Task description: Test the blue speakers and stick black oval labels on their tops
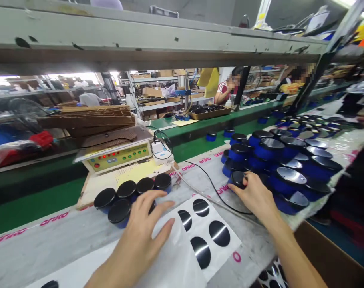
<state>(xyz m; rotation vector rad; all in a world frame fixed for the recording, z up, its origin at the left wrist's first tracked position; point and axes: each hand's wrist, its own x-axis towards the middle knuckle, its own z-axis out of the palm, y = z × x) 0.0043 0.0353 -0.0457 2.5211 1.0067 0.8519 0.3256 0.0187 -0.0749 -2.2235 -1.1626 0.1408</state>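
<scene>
My left hand has its fingers spread over white backing paper, close to a small group of blue cups with black tops. Round black stickers lie on a white sheet between my hands. My right hand pinches the edge of a black-topped blue cup at the near left side of a large stack of such cups. Some tops in the stack look shiny and silvery. The underside of that cup is partly hidden.
A yellow control box with lit buttons stands behind the small group, beside a white power adapter. Cables cross the plastic-covered table. A green conveyor runs behind. A shelf beam spans above. People sit farther back.
</scene>
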